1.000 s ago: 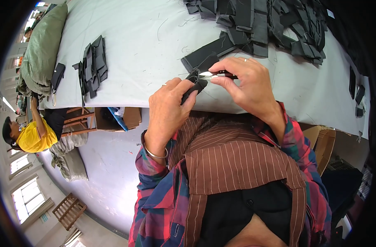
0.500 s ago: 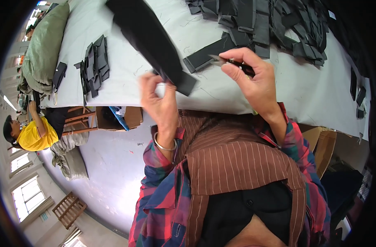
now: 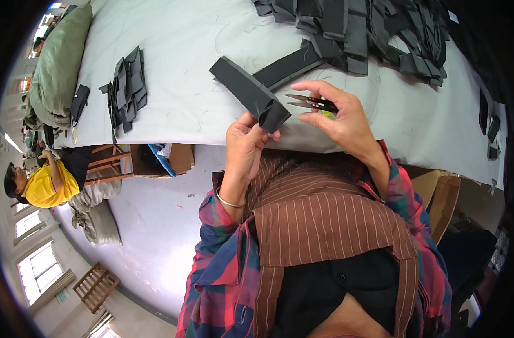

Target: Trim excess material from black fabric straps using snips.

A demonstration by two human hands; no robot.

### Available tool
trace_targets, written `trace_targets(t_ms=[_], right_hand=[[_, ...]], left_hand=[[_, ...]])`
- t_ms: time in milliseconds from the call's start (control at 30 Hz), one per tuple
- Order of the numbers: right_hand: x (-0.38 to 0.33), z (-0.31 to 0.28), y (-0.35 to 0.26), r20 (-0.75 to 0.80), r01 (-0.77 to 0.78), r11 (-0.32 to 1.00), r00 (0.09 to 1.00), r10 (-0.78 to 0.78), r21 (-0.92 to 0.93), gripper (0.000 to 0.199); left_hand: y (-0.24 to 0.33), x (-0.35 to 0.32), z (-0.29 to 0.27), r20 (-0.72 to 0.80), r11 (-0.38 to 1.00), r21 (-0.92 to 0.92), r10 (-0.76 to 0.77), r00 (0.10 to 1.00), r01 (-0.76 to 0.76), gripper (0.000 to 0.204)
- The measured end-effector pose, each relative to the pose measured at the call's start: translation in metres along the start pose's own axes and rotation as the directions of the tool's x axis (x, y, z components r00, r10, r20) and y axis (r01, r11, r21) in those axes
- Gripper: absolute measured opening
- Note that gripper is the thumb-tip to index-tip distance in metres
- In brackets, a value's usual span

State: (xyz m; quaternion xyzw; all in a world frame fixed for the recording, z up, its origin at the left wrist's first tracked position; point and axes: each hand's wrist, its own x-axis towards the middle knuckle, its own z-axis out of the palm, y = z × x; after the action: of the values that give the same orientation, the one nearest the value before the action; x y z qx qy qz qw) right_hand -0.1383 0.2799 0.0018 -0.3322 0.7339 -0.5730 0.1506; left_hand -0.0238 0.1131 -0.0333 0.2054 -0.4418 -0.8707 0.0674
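Note:
My left hand (image 3: 245,142) pinches the near end of a folded black fabric strip (image 3: 247,90), which slants away over the table toward the far left. Small black thread snips (image 3: 313,103) rest in my right hand (image 3: 342,115). Their two pointed blades are parted and face the strip's near end, a little apart from it. Beyond the held strip, another black strip (image 3: 290,66) lies on the white cloth, joined to or touching the heap (image 3: 352,34) of similar black pieces at the far right.
A smaller stack of black pieces (image 3: 127,87) lies on the white-covered table (image 3: 178,112) at left. A large green sack (image 3: 62,67) stands beyond it. Loose threads are scattered on the cloth. A cardboard box (image 3: 181,159) sits below the table edge. At far left is a person in yellow (image 3: 54,183).
The held strip has swung down and to the right, now closer to the snips. My left hand moved right and turned. The snips' blades are now seen spread apart.

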Motion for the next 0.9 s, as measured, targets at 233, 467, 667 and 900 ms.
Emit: trace_targets(t_ms=[233, 467, 667, 900], right_hand=[[0.012, 0.019, 0.015, 0.071, -0.074, 0.987, 0.995, 0.064, 0.141, 0.016], [0.017, 0.025, 0.015, 0.138, -0.249, 0.887, 0.968, 0.211, 0.389, 0.015], [0.018, 0.027, 0.014, -0.073, -0.189, 0.982, 0.979, 0.188, -0.01, 0.018], [-0.005, 0.001, 0.005, 0.079, 0.177, 0.937, 0.984, -0.161, -0.301, 0.013]], left_hand=[[0.004, -0.001, 0.002, 0.078, 0.997, -0.017, -0.072, 0.994, 0.074, 0.021], [0.015, 0.006, 0.003, 0.165, 0.978, 0.027, -0.207, 0.964, 0.205, 0.033], [0.007, 0.013, 0.002, 0.059, 0.971, 0.169, -0.182, 0.981, 0.17, 0.031], [0.007, 0.014, 0.0, 0.027, 0.978, 0.159, -0.139, 0.99, 0.133, 0.029]])
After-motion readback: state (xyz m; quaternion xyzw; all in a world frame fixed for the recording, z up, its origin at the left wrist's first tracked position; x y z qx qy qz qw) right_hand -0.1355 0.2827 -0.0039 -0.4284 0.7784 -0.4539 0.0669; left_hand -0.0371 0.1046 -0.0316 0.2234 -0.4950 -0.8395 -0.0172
